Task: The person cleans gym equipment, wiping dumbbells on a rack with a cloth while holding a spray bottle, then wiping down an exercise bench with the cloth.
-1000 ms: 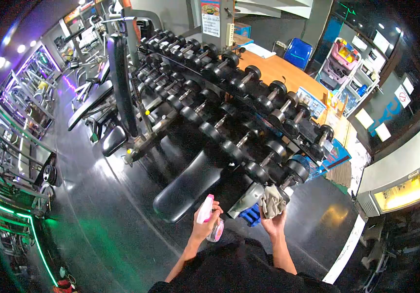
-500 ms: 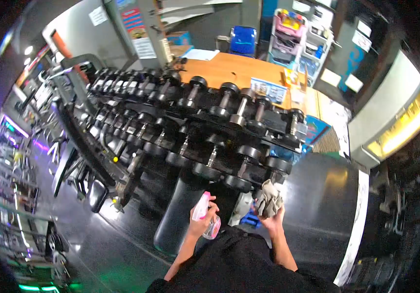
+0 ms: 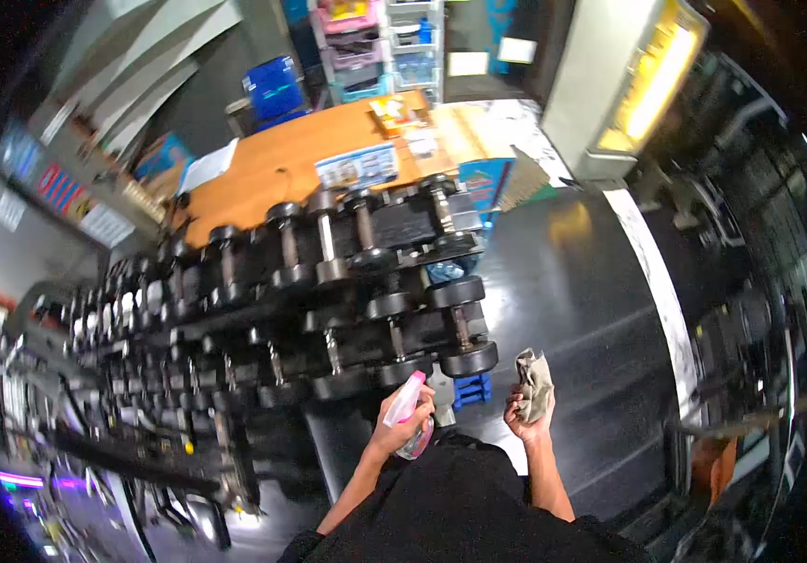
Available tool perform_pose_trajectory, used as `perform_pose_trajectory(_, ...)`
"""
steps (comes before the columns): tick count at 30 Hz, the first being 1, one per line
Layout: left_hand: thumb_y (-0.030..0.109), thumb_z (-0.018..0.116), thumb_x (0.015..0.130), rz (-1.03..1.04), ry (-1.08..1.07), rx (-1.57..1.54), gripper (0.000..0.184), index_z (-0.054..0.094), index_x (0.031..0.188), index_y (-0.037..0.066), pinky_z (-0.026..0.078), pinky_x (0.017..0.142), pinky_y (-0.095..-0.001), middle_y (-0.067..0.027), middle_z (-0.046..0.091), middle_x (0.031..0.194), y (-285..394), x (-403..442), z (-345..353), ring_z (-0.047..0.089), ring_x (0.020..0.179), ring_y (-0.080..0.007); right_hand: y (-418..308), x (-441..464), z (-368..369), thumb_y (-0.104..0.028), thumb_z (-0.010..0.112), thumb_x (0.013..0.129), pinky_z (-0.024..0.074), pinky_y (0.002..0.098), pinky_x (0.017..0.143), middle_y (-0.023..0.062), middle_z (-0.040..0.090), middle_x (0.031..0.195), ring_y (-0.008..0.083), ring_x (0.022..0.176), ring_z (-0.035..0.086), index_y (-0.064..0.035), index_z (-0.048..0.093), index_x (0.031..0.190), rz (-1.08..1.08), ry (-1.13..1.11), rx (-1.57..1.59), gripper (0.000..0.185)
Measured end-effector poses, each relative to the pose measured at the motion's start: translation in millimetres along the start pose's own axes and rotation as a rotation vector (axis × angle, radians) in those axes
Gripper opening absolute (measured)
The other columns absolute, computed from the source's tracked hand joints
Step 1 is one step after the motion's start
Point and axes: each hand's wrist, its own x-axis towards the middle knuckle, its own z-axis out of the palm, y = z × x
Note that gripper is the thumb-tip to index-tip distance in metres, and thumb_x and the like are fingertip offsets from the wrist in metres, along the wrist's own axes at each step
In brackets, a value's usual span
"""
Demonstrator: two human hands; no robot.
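My left hand point(image 3: 402, 432) is wrapped around a clear spray bottle point(image 3: 405, 400) with a pink and white spray head. It is in front of my body, just below the lower row of dumbbells. In my right hand point(image 3: 527, 427) is a crumpled greyish-beige cloth point(image 3: 536, 383), held up over the dark floor to the right of the rack. Nearest to the hands is the black dumbbell point(image 3: 463, 328) at the right end of the lower tier. Above it another dumbbell point(image 3: 443, 214) rests at the upper tier's right end. Neither hand visibly touches the rack.
The two-tier dumbbell rack point(image 3: 403, 225) runs leftward with several dumbbells. Behind it stands a wooden desk point(image 3: 267, 164) with papers, and a blue chair point(image 3: 275, 89). A small blue plastic item point(image 3: 472, 389) sits on the floor between my hands. Gym machines stand left and right.
The view has turned right, so the rack and desk appear shifted left. My right hand with the cloth has moved slightly away from the rack's end. The left hand keeps its hold on the spray bottle.
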Motion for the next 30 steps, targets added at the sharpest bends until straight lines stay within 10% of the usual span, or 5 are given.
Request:
perform_pose_trajectory(9, -0.001, 0.058, 0.087, -0.128, -0.536, 0.044, 0.021, 0.055, 0.107, -0.003, 0.047, 0.056, -0.0238, -0.0059, 0.058, 0.083, 25.8, 81.4, -10.1, 0.057, 0.063, -0.0086, 55.2, -28.3, 26.1, -0.058, 0.043, 0.086, 0.0557, 0.0433, 0.067, 0.0157, 0.065, 0.090, 0.0320, 0.076, 0.064, -0.0093, 0.060, 0.110, -0.515, 0.085, 0.143, 0.057)
perform_pose_trajectory(11, 0.001, 0.058, 0.087, -0.125, -0.609, 0.068, 0.021, 0.055, 0.108, -0.003, 0.048, 0.057, -0.0240, -0.0057, 0.059, 0.082, 30.4, 94.2, -10.2, 0.057, 0.063, -0.0085, 73.0, -38.3, 35.4, -0.052, 0.047, 0.087, 0.0520, 0.0450, 0.084, 0.0119, 0.064, 0.107, 0.0304, 0.096, 0.062, -0.0114, 0.059, 0.117, -0.619, -0.034, 0.157, 0.052)
perform_pose_trajectory(13, 0.004, 0.059, 0.087, -0.049, -0.693, 0.106, 0.023, 0.054, 0.109, -0.004, 0.049, 0.062, -0.0244, -0.0056, 0.059, 0.082, 29.8, 104.8, -9.4, 0.057, 0.066, -0.0088, 98.9, -43.4, 74.1, -0.052, 0.038, 0.090, 0.0561, 0.0414, 0.066, 0.0157, 0.060, 0.114, 0.0354, 0.096, 0.062, -0.0093, 0.051, 0.126, -0.902, 0.217, 0.178, 0.057)
perform_pose_trajectory(22, 0.005, 0.056, 0.086, -0.143, -1.006, 0.052, 0.025, 0.051, 0.108, -0.005, 0.048, 0.054, -0.0265, -0.0075, 0.057, 0.076, 18.0, 101.3, 26.8, 0.057, 0.058, -0.0122, 172.5, -116.7, 41.1, -0.039, 0.041, 0.093, 0.0385, 0.0513, 0.103, 0.0128, 0.055, 0.124, 0.0337, 0.115, 0.052, -0.0107, 0.051, 0.128, -1.220, -0.061, 0.296, 0.047)
perform_pose_trajectory(30, 0.009, 0.055, 0.089, -0.162, -1.186, 0.039, 0.027, 0.048, 0.112, -0.003, 0.045, 0.053, -0.0253, -0.0072, 0.055, 0.078, 6.6, 44.2, 80.6, 0.054, 0.056, -0.0112, 222.7, -187.5, -2.0, -0.039, 0.041, 0.093, 0.0398, 0.0535, 0.101, 0.0135, 0.055, 0.123, 0.0335, 0.114, 0.053, -0.0084, 0.052, 0.126, -1.385, -0.075, 0.423, 0.047)
